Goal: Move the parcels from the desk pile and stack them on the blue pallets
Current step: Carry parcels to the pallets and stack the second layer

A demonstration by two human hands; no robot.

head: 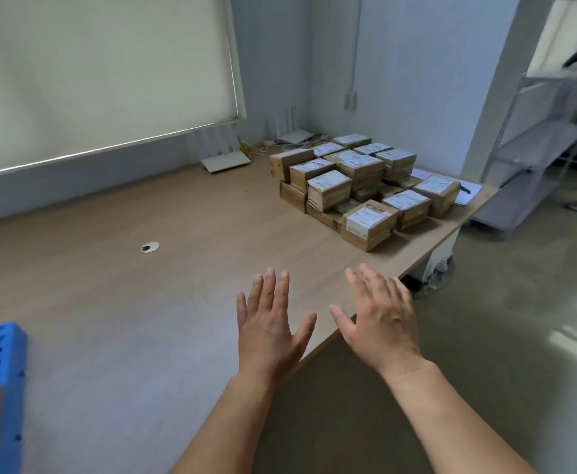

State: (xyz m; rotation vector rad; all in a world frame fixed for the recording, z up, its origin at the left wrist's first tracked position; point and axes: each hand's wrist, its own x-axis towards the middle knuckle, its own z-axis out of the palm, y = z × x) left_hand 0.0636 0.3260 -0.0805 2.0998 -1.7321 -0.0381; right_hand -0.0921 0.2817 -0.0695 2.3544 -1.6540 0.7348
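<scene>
A pile of several small brown cardboard parcels (365, 186) with white labels sits at the far right end of the wooden desk (143, 302), stacked two or three high. My left hand (270, 323) and my right hand (379, 319) are both held out above the desk's near edge, fingers spread and straight, holding nothing. Both hands are well short of the pile. A corner of a blue pallet (5, 388) with round holes shows at the lower left edge, with a brown surface beside it.
Two white routers (225, 162) and cables lie at the back of the desk by the wall. A cable hole (150, 247) is in the desk top. Papers (464, 195) lie at the desk's right end. A grey metal shelf (536, 148) stands to the right on the floor.
</scene>
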